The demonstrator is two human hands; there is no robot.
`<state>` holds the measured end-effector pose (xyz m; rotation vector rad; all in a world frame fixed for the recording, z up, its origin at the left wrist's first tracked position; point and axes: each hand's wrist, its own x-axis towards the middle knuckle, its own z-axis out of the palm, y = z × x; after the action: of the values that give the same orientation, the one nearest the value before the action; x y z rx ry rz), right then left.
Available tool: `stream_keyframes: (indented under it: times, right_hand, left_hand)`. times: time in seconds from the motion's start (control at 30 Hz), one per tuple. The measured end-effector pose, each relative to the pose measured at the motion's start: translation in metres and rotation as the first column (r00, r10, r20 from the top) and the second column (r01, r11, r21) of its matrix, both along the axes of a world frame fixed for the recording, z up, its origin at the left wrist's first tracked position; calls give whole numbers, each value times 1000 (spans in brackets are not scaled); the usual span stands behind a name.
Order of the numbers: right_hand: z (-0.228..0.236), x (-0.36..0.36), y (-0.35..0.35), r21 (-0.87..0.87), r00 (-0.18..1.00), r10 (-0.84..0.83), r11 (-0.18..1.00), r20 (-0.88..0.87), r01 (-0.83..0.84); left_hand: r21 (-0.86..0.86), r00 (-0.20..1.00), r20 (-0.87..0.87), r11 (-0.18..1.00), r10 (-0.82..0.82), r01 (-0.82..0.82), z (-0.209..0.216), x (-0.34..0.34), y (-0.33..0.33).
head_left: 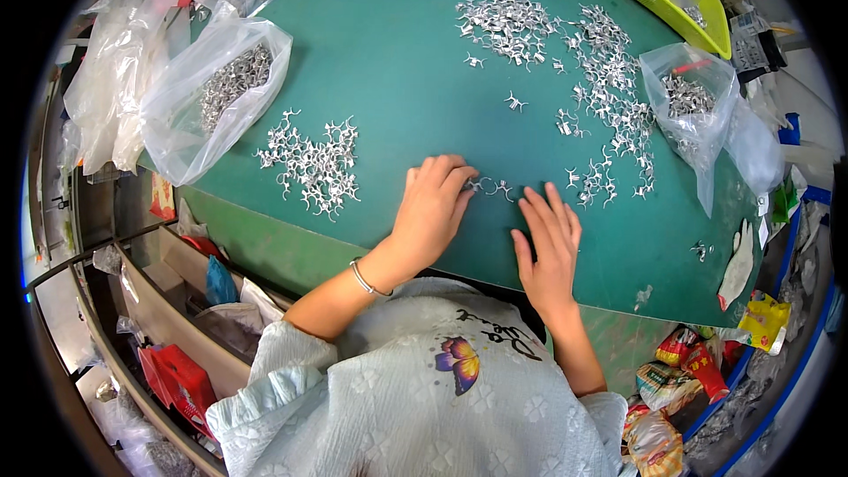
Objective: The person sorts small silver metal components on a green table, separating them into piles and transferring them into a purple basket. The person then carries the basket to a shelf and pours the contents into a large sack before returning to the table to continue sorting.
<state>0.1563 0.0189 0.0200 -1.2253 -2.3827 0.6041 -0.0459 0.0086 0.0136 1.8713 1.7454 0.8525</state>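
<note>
My left hand (433, 208), a bangle on its wrist, rests on the green tabletop with fingers curled together, the tips on a small silver metal clip (475, 184) with curved prongs. Part of that clip is hidden by the fingers. Just right of it lies another small metal clip (503, 189), between my two hands. My right hand (549, 243) is flat and open beside it, fingers stretched forward, nothing visible in its grasp. A loose pile of similar clips (314, 159) lies to the left. More clips (609, 71) are scattered at the right, with a further heap (508, 22) at the back.
Clear plastic bags of metal parts stand at the left (181, 115) and right (707, 146). A yellow-green basket (720, 35) is at the far right. A white glove (736, 269) lies near the right edge. Open drawers (185, 318) are at lower left, packets (667, 386) at lower right.
</note>
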Motion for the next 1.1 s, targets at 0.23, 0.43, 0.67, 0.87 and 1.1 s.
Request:
stream_keyframes:
  times: [0.23,0.43,0.67,0.87,1.1]
  right_hand:
    - [7,-8,-8,-53,999,7,999,-52,-9]
    - [7,23,-15,-83,999,-19,996,26,21]
    - [-4,82,-31,149,853,-391,920,345,362]
    - [0,91,-4,280,726,-615,787,306,549]
    - [7,29,-16,-51,955,-148,985,257,166]
  left_hand:
    - [44,993,32,993,-111,109,8,15,-8]
    - [56,985,-130,991,-117,125,-5,14,-10]
    - [114,963,-206,982,173,-152,-6,-14,-17]
    - [118,932,-247,963,265,-242,-14,-20,-17]
    - [39,994,-106,999,33,-29,7,14,-8]
